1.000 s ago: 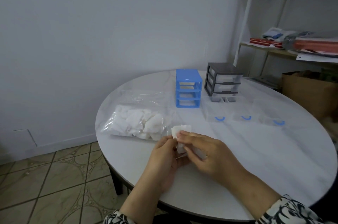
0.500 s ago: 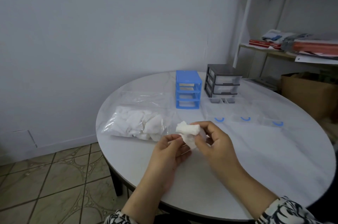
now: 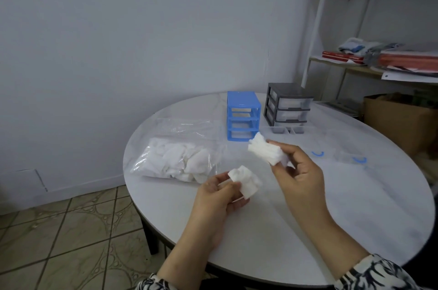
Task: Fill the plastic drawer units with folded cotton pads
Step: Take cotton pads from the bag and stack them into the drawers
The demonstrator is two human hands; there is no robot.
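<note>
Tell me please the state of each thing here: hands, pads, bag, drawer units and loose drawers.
Left hand: holds a small wad of pads.
Right hand: holds a stack of pads, raised.
Bag of pads: lying flat on the table.
Blue unit: upright, all three slots without drawers.
Grey unit: upright, two drawers in, bottom one pulled out.
Loose drawers: lying on the table.

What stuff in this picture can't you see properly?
All from the head view:
- How many pads are in the stack in the right hand: its fingers cover one end.
- The left hand's pads: too crumpled to count.
- The clear drawers on the table: see-through, so only their blue handles show clearly.
- What fills the grey drawer unit: frosted fronts blur it.
- The shelf items: cut off by the right edge.
</note>
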